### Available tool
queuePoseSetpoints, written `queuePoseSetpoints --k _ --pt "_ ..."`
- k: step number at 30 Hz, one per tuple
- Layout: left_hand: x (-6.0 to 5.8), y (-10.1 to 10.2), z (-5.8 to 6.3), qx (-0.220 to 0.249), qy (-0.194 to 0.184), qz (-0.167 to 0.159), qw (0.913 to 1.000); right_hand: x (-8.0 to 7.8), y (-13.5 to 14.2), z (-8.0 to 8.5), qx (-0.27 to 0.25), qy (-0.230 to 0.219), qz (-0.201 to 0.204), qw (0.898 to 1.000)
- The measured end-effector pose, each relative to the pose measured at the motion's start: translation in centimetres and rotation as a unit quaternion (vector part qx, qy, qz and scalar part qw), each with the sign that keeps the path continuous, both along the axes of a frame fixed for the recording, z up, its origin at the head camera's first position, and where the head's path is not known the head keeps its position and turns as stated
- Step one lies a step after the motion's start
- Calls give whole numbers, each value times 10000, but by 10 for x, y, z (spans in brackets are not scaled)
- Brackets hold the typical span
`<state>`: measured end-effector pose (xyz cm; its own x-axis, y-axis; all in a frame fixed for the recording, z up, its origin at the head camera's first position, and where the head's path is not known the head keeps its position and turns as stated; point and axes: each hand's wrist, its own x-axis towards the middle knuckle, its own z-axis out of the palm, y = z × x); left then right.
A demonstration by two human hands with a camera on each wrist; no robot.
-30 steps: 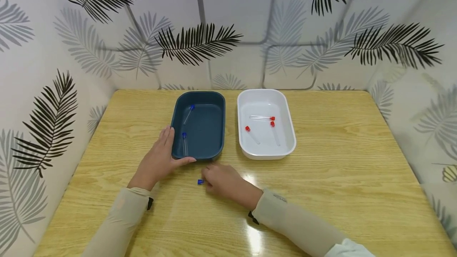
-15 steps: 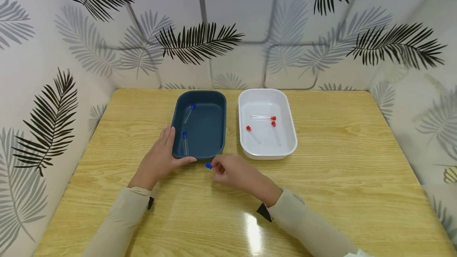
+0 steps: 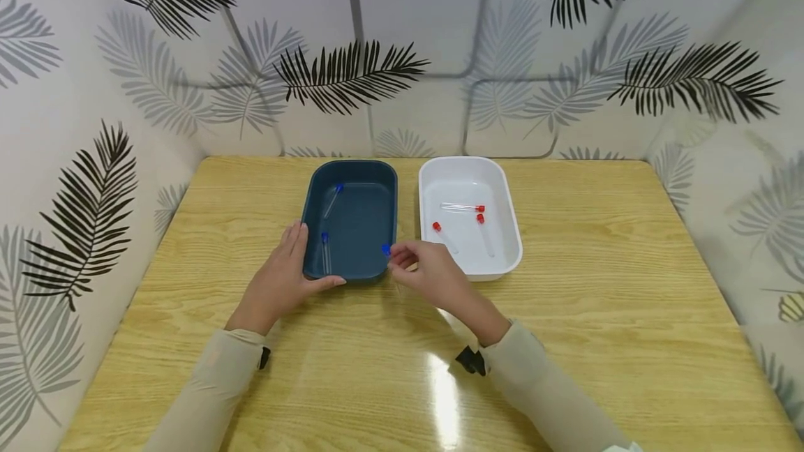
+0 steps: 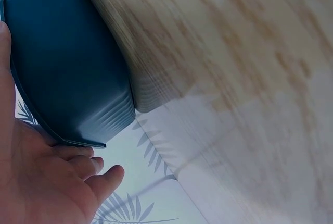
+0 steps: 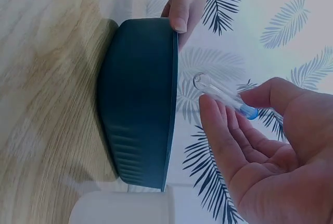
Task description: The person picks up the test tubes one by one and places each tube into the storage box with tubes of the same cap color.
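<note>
My right hand (image 3: 427,270) pinches a clear test tube (image 5: 216,91) with a blue cap (image 3: 386,250) between thumb and fingers. In the head view the tube is over the right near rim of a dark blue bin (image 3: 361,229); its glass hardly shows there. My left hand (image 3: 276,277) rests at the bin's near left corner, thumb along the near rim and fingers straight against the left side. Inside the bin lie two blue-capped test tubes, one (image 3: 333,201) far, the other (image 3: 326,255) near the left wall.
Right of the dark bin stands a white bin (image 3: 511,243). It holds three red-capped test tubes, one of them (image 3: 461,207) lying crosswise. Both bins stand on a wood-grain table (image 3: 597,298), with a leaf-patterned wall behind (image 3: 440,117).
My right hand has picked up the blue-capped test tube from the table in front of the dark bin and carried it up and away from me to the rim. The left hand stays put.
</note>
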<state>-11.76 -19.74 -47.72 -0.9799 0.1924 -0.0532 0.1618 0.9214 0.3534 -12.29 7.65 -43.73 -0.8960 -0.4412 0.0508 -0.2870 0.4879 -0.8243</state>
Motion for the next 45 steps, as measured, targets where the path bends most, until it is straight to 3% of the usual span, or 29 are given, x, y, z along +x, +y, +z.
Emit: queuePoseSetpoints --k 15,32,45 --pt "-1 -1 1 -23 29 -32 10000 -14 1 5 -651 -185 -769 9947" --pt "-3 -1 2 -54 20 -54 10000 -32 -24 4 -985 -306 -783 9916" --pt "-1 0 4 -140 -23 -35 9999 -44 -41 -5 -614 -483 -684 9946"
